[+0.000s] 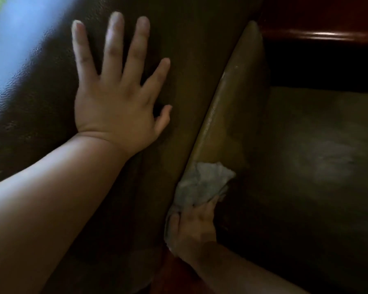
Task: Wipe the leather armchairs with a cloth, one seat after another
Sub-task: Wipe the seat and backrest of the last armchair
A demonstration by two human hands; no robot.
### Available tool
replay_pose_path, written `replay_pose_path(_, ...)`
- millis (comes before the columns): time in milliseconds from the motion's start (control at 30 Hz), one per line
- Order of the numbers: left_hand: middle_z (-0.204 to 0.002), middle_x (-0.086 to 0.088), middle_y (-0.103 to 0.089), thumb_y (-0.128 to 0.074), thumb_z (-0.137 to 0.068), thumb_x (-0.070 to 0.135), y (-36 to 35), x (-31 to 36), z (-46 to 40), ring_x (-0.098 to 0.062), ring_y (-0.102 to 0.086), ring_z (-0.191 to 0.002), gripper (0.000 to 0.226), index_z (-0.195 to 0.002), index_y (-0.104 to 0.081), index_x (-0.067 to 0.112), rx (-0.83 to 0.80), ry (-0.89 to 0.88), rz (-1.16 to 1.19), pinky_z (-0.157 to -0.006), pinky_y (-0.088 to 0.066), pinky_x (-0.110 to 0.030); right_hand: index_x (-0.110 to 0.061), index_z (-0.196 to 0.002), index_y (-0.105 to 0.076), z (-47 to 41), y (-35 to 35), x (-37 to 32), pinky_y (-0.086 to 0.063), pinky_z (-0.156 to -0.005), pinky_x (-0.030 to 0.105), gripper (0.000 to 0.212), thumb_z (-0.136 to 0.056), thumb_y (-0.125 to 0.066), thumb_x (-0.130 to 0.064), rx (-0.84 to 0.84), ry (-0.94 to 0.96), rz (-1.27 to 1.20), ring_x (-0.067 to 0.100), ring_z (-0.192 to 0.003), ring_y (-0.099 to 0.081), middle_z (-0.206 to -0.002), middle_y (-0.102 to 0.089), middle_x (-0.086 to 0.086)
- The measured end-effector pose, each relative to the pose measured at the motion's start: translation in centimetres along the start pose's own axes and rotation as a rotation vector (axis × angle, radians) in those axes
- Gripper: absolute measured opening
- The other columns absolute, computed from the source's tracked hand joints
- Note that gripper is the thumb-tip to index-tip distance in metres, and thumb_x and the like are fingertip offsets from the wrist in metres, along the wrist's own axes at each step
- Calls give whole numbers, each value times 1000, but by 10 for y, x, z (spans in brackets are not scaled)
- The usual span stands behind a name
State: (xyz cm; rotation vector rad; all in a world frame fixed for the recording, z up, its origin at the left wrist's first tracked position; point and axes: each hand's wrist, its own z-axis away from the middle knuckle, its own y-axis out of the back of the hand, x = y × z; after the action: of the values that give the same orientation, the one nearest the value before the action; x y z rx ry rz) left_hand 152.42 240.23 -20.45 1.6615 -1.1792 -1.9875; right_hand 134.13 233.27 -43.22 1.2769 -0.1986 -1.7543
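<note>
Two hands and one cloth are in view. The left hand [115,98] lies flat on the dark leather back [189,71] of an armchair, all five fingers straight and spread apart, holding nothing. To the right, near the lower edge of this back, the right hand [192,230] holds the one grey cloth [202,183] with curled fingers. The cloth is crumpled and touches the seam between the back and a lighter brown cushion [232,102]. At the top right corner one red wooden rail [319,35] shines.
</note>
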Motion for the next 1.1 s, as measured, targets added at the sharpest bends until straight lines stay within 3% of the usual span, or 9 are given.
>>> replay_pose_path(33,-176,-13,1,-29,-101,68,-2,-1,0,-44,1,-160,74,-162,-36,27,17,-77,-2,-121,-2,-76,-13,-103,-75,-11,1,6,1,-106,88,53,-88,-31,-39,67,-11,111,67,-120,-49,-120,-61,35)
replay_pose_path(100,-176,-9,-11,-23,-102,71,-8,-1,1,-40,-3,-160,76,-157,-46,24,43,-224,-8,-122,-1,-74,-3,-130,-63,-47,30,18,-3,-119,75,75,-89,-22,-51,317,-182,-40,62,-140,-30,-144,-44,38)
replay_pose_path(200,-170,-6,-32,-14,-98,75,-11,4,-4,-39,-11,-160,82,-155,-49,27,-16,-368,-76,-123,0,-74,-7,-130,-55,-87,66,34,-11,-122,65,73,-90,-27,-62,601,-371,-313,50,-149,-18,-157,-28,31)
replay_pose_path(333,-174,1,-20,-2,-91,82,-8,14,-14,-41,-2,-160,87,-163,-26,41,-130,-348,-291,-120,4,-79,-16,-137,-54,-27,11,15,8,-125,61,66,-95,-27,-60,318,-190,-183,52,-150,-16,-156,-34,29)
replay_pose_path(433,-177,-4,-1,-4,-88,84,-8,30,-17,-48,11,-158,91,-167,-7,38,-175,-307,-321,-116,6,-82,-19,-143,-56,2,-26,7,1,-118,72,75,-98,-12,-61,60,-55,112,52,-145,-29,-147,-48,22)
replay_pose_path(567,-173,-17,16,3,-85,88,-24,69,-21,-57,19,-153,100,-166,11,30,-206,-209,-336,-117,7,-81,-14,-144,-49,-36,5,36,-11,-121,63,88,-86,-13,-70,284,-146,-102,43,-147,-25,-153,-40,20)
replay_pose_path(700,-172,-21,17,7,-88,82,-38,89,-25,-54,17,-155,95,-166,14,28,-169,-161,-281,-119,4,-78,-12,-155,-31,-72,40,70,-13,-125,60,81,-94,-24,-64,522,-470,-517,43,-154,-10,-165,-12,22)
replay_pose_path(967,-174,-17,13,7,-95,71,-52,123,-24,-51,18,-156,86,-166,15,23,-271,-363,-128,-120,5,-74,-7,-164,5,-24,6,62,13,-124,58,112,-72,0,-72,138,-204,-314,42,-153,23,-168,18,20)
replay_pose_path(1100,-173,-25,4,0,-97,70,-66,141,-17,-50,11,-158,95,-165,12,6,-230,-278,-137,-124,4,-71,2,-160,-20,-79,22,123,6,-127,41,100,-82,-14,-60,374,-179,-307,45,-154,-10,-166,-16,28)
